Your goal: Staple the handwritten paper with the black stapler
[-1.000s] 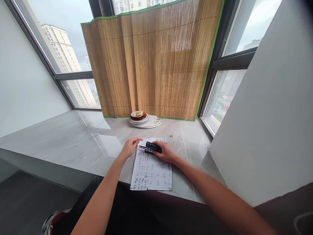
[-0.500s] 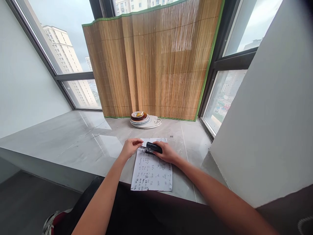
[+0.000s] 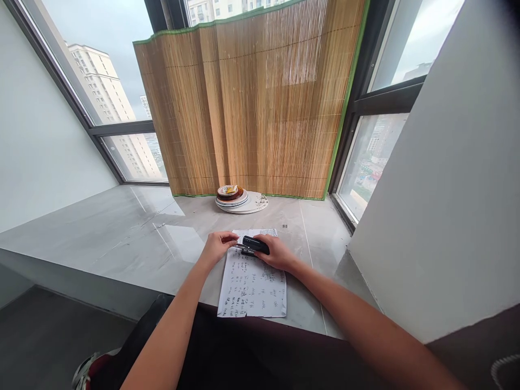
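My right hand (image 3: 277, 252) is wrapped round a black stapler (image 3: 257, 245), whose top arm is lifted away from its metal magazine. The stapler is held over the upper part of a sheet of white paper (image 3: 252, 290) covered in handwriting. At the magazine's left end, my left hand (image 3: 218, 245) has thumb and fingers closed in a pinch. What lies between those fingertips is too small to make out. A small grey piece (image 3: 285, 226), perhaps staples, lies just beyond the paper's upper right corner.
A stack of plates (image 3: 232, 198) stands on a larger oval plate (image 3: 258, 202) at the back of the grey tiled ledge (image 3: 134, 233). Behind it hangs a bamboo blind (image 3: 252, 114) with green edging. A white wall (image 3: 439, 179) rises on the right. The ledge's front edge is near my lap.
Almost nothing differs. The view has shifted very slightly; both hands and the stapler keep the same positions over the paper.
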Motion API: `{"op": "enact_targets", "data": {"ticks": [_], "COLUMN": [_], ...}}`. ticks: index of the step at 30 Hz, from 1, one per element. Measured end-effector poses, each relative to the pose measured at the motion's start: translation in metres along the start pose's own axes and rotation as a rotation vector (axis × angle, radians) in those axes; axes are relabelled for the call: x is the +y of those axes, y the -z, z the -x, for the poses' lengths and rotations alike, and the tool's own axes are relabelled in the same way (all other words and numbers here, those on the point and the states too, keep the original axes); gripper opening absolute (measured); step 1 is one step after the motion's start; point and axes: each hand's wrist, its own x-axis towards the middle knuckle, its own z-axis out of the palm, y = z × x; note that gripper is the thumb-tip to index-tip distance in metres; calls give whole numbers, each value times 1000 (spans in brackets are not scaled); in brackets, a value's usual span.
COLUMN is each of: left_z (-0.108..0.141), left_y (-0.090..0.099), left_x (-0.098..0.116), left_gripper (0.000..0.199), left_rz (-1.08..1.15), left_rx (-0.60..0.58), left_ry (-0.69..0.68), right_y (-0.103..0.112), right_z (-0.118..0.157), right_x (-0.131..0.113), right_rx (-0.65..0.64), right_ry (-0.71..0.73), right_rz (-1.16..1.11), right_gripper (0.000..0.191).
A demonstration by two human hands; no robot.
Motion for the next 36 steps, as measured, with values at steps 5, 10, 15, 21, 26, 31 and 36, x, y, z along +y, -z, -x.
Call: {"op": "enact_targets", "data": {"ticks": [5,10,15,21,26,31,36], "left_z": [-1,-1,-2,-2,-3,-2,-1], "left_y": [-1,-1,-1,-3,-3,-3,-3], "left_x": [-3,-1,-3,-6,-5,-6,-6], "left_gripper": [20,22,29,23,21,29,32], "left_rz": [1,0,47,38,16,68,114], "left_rx": [29,43,9,10,33,-8,-32], "left_ry": [3,19,17,-11,-40,-19,5], "right_y": [0,0,0,2,0,-1,-2], "right_z": [-1,-1,0,-1,-1,0,0], "right_x": [0,1,0,-1,0,3,4], "right_rx": [-4,-5,-4,-10,-3,5,5], "right_ry": [0,2,0,9,7,11,16], "right_rz": [-5,3,-4,-6,8,-3,1], "right_gripper": [41,40,40,39,40,42,43]}}
